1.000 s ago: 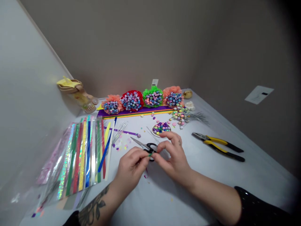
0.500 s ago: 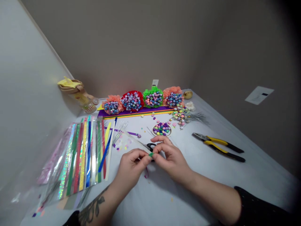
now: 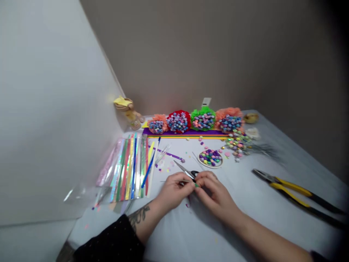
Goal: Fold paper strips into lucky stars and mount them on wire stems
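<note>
The left hand (image 3: 173,191) and the right hand (image 3: 214,193) were positioned close together near the middle of the surface (image 3: 174,233), with the fingers curled inward and not spread. The fingertips of both hands were pressed together in a pinch around a small green piece (image 3: 196,185), which showed just between them. Its full shape was hidden by the fingers. A thin pale wire (image 3: 166,181) extended from the left hand's fingertips toward the left edge of the surface; its far end was not clearly resolved.

A pair of scissors (image 3: 185,171) with steel blades and black handles lay just beyond the fingertips, blades directed away from the hands toward the far left. The handles sat partly behind the right hand. A round tray of folded paper stars (image 3: 210,158) was located just beyond the right hand.

Holographic and coloured foil strips (image 3: 131,167) in a clear sleeve lay toward the left edge, with paper confetti (image 3: 165,165) scattered beside them. Yellow-and-black pliers (image 3: 294,193) lay near the right edge, well apart from the hands. Four star bouquets (image 3: 203,120) in coloured tissue stood along the far edge on a purple strip (image 3: 185,133). A loose pile of stars (image 3: 237,143) lay near the far right corner. A black sleeve (image 3: 109,242) covered the upper left arm.
</note>
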{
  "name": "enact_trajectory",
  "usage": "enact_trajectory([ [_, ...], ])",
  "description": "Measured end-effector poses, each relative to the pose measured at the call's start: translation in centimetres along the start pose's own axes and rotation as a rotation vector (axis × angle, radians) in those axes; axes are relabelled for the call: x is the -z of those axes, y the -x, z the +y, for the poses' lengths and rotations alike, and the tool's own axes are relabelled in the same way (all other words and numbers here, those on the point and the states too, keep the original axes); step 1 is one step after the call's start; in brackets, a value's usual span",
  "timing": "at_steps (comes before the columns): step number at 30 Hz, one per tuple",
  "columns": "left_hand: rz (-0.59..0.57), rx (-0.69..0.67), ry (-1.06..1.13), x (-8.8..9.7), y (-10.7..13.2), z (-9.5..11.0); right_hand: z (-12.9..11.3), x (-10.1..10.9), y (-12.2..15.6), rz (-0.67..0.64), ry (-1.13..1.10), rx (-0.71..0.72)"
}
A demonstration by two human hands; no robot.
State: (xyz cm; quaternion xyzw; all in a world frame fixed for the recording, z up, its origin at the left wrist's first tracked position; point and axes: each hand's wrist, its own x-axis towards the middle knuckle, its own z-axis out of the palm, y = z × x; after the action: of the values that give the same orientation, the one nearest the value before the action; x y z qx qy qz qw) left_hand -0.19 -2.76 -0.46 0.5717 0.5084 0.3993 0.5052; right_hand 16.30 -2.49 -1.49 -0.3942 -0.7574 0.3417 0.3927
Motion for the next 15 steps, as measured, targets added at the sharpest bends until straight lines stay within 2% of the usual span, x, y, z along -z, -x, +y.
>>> enact_trajectory([
  [10, -0.064, -0.117, -0.157, -0.4, 0.7, -0.4, 1.0, 0.6, 0.6, 0.0, 0.092, 0.102],
  [15, -0.074, -0.16, -0.176, -0.7, 0.8, -1.0, 1.3, 0.9, 0.4, -0.057, 0.05, 0.127],
])
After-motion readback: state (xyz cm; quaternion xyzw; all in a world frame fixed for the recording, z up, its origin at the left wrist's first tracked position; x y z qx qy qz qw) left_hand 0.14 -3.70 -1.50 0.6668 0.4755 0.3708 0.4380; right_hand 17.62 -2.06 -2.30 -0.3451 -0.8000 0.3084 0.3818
